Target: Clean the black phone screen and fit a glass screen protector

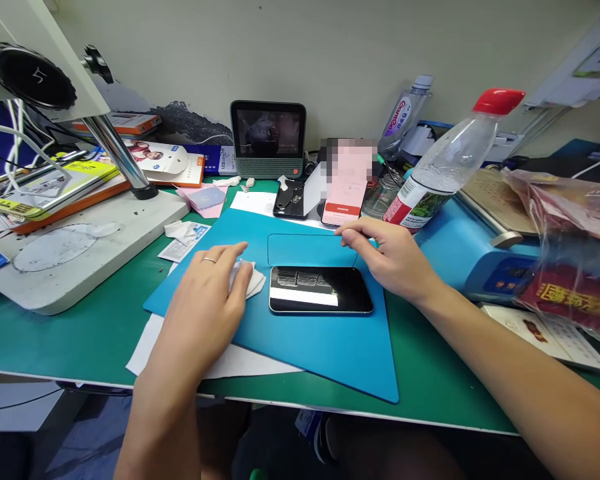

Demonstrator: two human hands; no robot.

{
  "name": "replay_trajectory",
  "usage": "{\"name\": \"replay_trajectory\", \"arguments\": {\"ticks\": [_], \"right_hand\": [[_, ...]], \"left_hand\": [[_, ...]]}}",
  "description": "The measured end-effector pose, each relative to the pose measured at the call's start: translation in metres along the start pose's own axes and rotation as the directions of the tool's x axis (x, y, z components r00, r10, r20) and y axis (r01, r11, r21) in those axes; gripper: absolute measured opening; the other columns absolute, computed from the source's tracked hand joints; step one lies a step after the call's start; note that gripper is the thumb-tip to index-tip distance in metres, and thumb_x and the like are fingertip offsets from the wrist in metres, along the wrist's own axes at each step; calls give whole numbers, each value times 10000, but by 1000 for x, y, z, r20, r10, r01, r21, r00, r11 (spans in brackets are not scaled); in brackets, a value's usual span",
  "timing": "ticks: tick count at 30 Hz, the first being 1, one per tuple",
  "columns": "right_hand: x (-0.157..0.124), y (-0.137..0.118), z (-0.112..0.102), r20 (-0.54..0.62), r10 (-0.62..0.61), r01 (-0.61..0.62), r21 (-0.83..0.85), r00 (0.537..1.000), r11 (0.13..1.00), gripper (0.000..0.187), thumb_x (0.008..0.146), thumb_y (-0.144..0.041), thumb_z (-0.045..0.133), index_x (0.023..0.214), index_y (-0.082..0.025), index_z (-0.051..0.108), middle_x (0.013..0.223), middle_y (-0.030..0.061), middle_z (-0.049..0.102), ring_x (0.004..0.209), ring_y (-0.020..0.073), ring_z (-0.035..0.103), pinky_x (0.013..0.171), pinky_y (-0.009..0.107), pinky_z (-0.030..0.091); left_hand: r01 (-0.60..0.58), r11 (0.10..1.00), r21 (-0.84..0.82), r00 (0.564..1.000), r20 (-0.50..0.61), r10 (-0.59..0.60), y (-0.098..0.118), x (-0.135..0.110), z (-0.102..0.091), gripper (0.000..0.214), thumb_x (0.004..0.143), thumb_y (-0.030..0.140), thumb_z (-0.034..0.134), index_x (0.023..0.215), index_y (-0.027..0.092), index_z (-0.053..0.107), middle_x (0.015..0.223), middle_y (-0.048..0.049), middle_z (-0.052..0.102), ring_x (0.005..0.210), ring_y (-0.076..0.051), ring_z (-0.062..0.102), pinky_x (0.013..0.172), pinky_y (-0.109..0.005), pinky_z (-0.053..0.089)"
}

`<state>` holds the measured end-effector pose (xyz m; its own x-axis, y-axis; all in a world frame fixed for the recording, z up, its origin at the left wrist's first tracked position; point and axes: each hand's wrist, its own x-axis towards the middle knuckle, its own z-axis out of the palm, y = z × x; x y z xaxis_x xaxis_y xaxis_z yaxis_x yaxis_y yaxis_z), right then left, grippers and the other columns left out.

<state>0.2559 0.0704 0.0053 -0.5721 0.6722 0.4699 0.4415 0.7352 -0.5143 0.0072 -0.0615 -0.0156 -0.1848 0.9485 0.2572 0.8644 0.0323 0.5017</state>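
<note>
Pinching: right hand [390, 257], grip closed on clear sheet [310, 251]
Left hand [207, 290]: grip parted beside tissue [256, 283]
Phone [350, 293]: sheet may fall here, held at one end

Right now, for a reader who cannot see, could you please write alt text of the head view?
The right hand holds a clear, dark-edged sheet by its right end, just beyond a black phone lying on a blue mat. The left hand is beside a white tissue; contact is unclear.
</note>
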Motion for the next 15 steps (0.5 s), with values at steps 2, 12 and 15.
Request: {"name": "replay_trajectory", "arguments": {"ticks": [2,12,15], "right_hand": [[2,3,2,3,35,-35,-11,999,999,254,1024,-345,516,992,-207,727,1026,80,776,961,249,714,881,409,551],[0,8,7,84,-42,59,-212,996,975,447,1038,-430,459,1349,-180,660,1366,156,651,1275,347,545,1110,599,408],[-2,0,6,78,-100,114,-207,992,972,423,1031,-408,489,1346,-183,660,1356,156,651,1275,342,551,1103,582,423]], "left_hand": [[13,997,81,1000,-28,-11,-6,1,-1,466,1056,418,374,1393,167,575,1382,-155,605,1303,-367,509,1058,-526,431],[87,988,125,995,29,-91,-12,3,0,231,997,388,477,932,229,631,1044,-102,645,1002,-336,593,827,-469,464],[85,993,78,996,-31,-83,-1,2,-3,190,999,378,521,898,240,605,942,-63,630,892,-290,595,730,-410,445]]}}
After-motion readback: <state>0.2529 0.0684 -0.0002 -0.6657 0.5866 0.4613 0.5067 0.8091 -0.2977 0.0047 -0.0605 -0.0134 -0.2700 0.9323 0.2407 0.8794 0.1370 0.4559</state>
